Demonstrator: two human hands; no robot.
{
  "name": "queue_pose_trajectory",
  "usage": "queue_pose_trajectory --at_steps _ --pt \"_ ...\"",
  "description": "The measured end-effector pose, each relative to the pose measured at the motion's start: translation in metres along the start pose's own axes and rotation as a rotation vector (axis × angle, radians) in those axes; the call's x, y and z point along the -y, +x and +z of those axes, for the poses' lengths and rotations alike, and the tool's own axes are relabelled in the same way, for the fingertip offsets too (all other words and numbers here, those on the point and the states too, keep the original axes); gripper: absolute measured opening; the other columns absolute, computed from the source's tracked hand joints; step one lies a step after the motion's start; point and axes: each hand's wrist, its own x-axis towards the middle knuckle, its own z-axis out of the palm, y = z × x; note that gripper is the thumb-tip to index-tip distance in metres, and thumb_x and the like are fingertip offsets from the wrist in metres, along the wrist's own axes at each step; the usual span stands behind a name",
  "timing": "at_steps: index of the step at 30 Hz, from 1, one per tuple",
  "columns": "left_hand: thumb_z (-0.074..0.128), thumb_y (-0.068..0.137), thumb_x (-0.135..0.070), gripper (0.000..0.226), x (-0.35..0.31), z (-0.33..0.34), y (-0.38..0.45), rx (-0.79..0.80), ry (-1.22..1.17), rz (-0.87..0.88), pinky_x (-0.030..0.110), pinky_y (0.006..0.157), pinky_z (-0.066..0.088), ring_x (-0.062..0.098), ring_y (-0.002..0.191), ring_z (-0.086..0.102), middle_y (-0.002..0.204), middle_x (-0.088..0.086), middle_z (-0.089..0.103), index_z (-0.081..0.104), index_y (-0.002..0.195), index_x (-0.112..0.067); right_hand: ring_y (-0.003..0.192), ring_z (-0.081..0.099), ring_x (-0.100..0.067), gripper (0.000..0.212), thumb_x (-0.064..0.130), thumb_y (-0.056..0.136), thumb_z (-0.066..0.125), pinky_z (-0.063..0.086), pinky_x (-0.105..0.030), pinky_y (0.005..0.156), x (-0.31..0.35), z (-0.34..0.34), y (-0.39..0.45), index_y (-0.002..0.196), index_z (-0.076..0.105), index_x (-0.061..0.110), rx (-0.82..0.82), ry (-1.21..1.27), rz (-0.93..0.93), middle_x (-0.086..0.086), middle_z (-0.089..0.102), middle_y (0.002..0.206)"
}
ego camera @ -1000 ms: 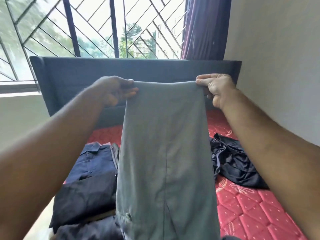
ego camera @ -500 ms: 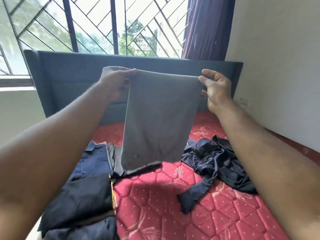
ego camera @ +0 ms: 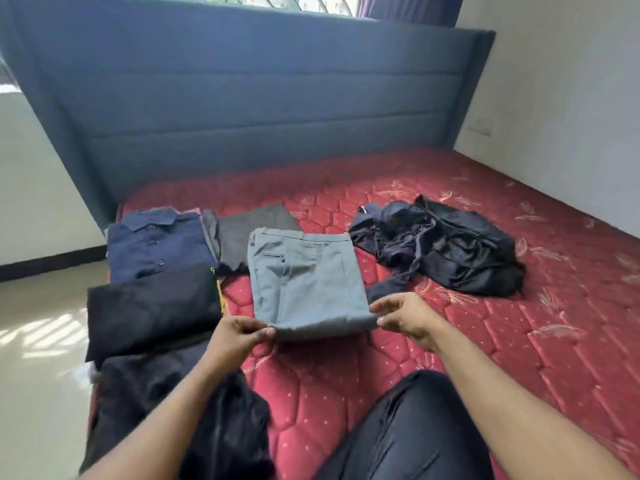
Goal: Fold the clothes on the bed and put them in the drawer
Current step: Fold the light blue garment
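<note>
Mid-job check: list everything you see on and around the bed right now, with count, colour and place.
grey trousers: 1, grey, folded, mattress centre
navy shirt: 1, navy, folded, far left
dark grey garment: 1, behind the trousers
black folded garment: 1, left edge
unfolded dark clothes: 1 heap, black and navy, right of the trousers
mattress: 1, red
headboard: 1, blue-grey, far end
left hand: pinches the trousers' near left corner
right hand: at the near right corner

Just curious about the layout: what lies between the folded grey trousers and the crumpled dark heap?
Mostly bare red mattress separates grey trousers from dark heap, the head view shows.
</note>
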Motion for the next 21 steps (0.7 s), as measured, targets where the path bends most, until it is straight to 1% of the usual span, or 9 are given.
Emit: queue_pose_trajectory --at_steps 2,4,6,8,11,13,16,18,21 --pt "0.088 0.069 -0.030 0.008 0.000 0.000 -0.017 0.007 -0.070 -0.018 0.031 0.072 0.051 0.011 0.068 0.061 0.076 0.011 0.075 0.082 0.073 -0.027 0.068 0.060 -0.012 0.034 -0.024 0.077 0.060 0.051 -0.019 0.063 -0.006 -0.005 -0.014 0.086 0.072 0.006 0.025 -0.049 -0.015 -0.002 0.070 0.072" --pt "0.089 0.059 -0.051 0.039 0.001 -0.004 -0.034 -0.006 -0.129 -0.004 0.028 0.072 0.054 0.012 0.073 0.063 0.081 0.012 0.076 0.082 0.081 -0.020 0.066 0.062 -0.010 0.034 -0.025 0.076 0.061 0.051 -0.018 0.062 -0.003 -0.011 -0.037 0.088 0.073 0.005 0.052 -0.061 -0.047 -0.003 0.071 0.072" --pt "0.089 0.061 -0.052 0.041 -0.003 -0.010 -0.050 0.008 -0.176 -0.002 0.019 0.066 0.049 0.011 0.071 0.059 0.077 0.007 0.074 0.082 0.083 -0.019 0.065 0.065 -0.014 0.034 -0.025 0.074 0.063 0.053 -0.019 0.061 0.001 -0.017 -0.059 0.092 0.073 0.002 0.100 -0.025 -0.055 -0.011 0.073 0.076" --pt "0.088 0.056 -0.056 0.050 -0.004 -0.015 -0.061 0.079 -0.200 -0.004 0.023 0.063 0.045 0.013 0.067 0.055 0.073 0.014 0.070 0.082 0.086 -0.017 0.066 0.067 -0.018 0.034 -0.024 0.074 0.064 0.057 -0.024 0.062 0.004 -0.021 -0.071 0.096 0.073 0.001 0.146 0.029 -0.036 -0.016 0.073 0.079" --pt "0.089 0.062 -0.042 0.041 -0.003 -0.017 -0.050 0.056 -0.203 -0.028 0.026 0.058 0.046 0.019 0.063 0.054 0.076 0.028 0.069 0.081 0.086 -0.009 0.064 0.067 -0.019 0.031 -0.022 0.075 0.065 0.060 -0.030 0.064 0.007 -0.016 -0.062 0.095 0.073 0.001 0.115 0.044 -0.033 -0.013 0.072 0.076" --pt "0.090 0.066 -0.028 0.028 -0.004 -0.017 -0.023 -0.012 -0.185 -0.068 0.022 0.055 0.050 0.018 0.064 0.058 0.075 0.019 0.071 0.080 0.082 -0.007 0.063 0.065 -0.017 0.029 -0.020 0.077 0.065 0.059 -0.031 0.062 0.007 -0.007 -0.039 0.091 0.073 0.004 0.052 0.031 -0.037 -0.007 0.072 0.072" --pt "0.080 0.076 -0.017 0.011 -0.007 -0.014 0.037 -0.042 -0.155 -0.116 0.029 0.058 0.056 0.016 0.068 0.064 0.075 0.013 0.072 0.079 0.077 -0.006 0.062 0.062 -0.016 0.028 -0.018 0.080 0.065 0.057 -0.030 0.057 0.014 -0.004 0.017 0.088 0.072 0.008 -0.021 -0.038 -0.050 0.000 0.070 0.069" --pt "0.077 0.083 -0.011 0.013 -0.009 -0.014 0.091 -0.107 -0.091 -0.093 0.031 0.061 0.056 0.011 0.065 0.063 0.074 0.012 0.069 0.076 0.082 0.002 0.055 0.059 -0.011 0.029 -0.018 0.081 0.064 0.053 -0.027 0.054 0.031 -0.005 0.065 0.090 0.070 0.009 -0.060 -0.143 -0.104 -0.004 0.067 0.071" --pt "0.072 0.090 -0.014 0.022 -0.018 -0.017 0.170 -0.199 -0.005 -0.028 0.036 0.072 0.048 0.004 0.064 0.058 0.080 0.005 0.065 0.070 0.099 0.006 0.057 0.056 0.007 0.041 -0.015 0.084 0.062 0.047 -0.016 0.059 0.063 -0.008 0.135 0.121 0.062 0.002 -0.049 -0.329 -0.212 -0.008 0.060 0.091"
